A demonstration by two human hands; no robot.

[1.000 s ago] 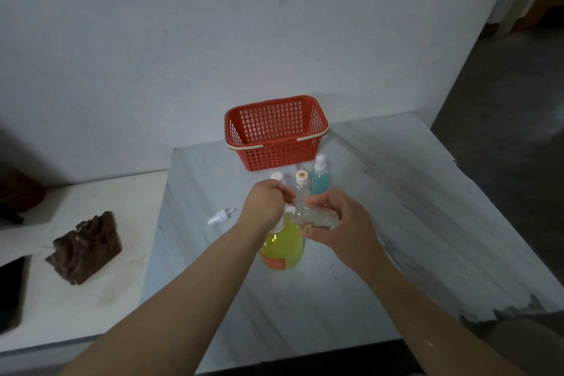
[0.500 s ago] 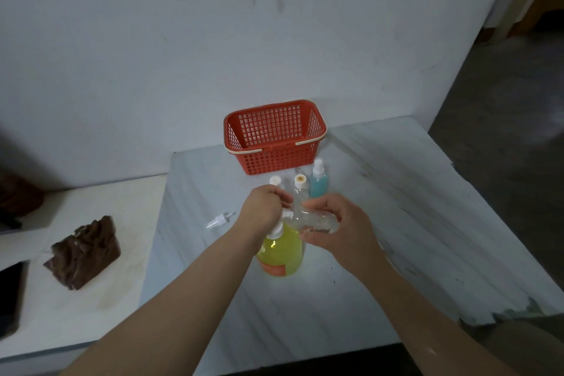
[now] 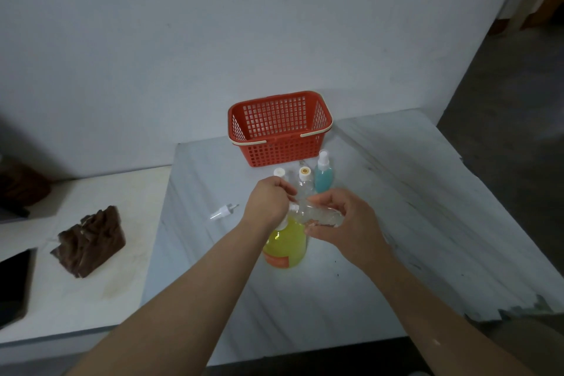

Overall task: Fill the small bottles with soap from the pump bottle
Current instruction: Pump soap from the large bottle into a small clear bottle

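Left grip (image 3: 268, 201) curled over pump bottle (image 3: 285, 246) head; right grip (image 3: 345, 223) pinching clear small bottle (image 3: 317, 214) at nozzle.

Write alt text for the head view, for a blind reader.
The left hand grips the yellow pump bottle's top while the right hand holds a clear small bottle at its spout; a red basket stands behind.

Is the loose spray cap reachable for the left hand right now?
Probably yes: the spray cap lies beside the left hand, nothing between, but that hand must first release the pump bottle.
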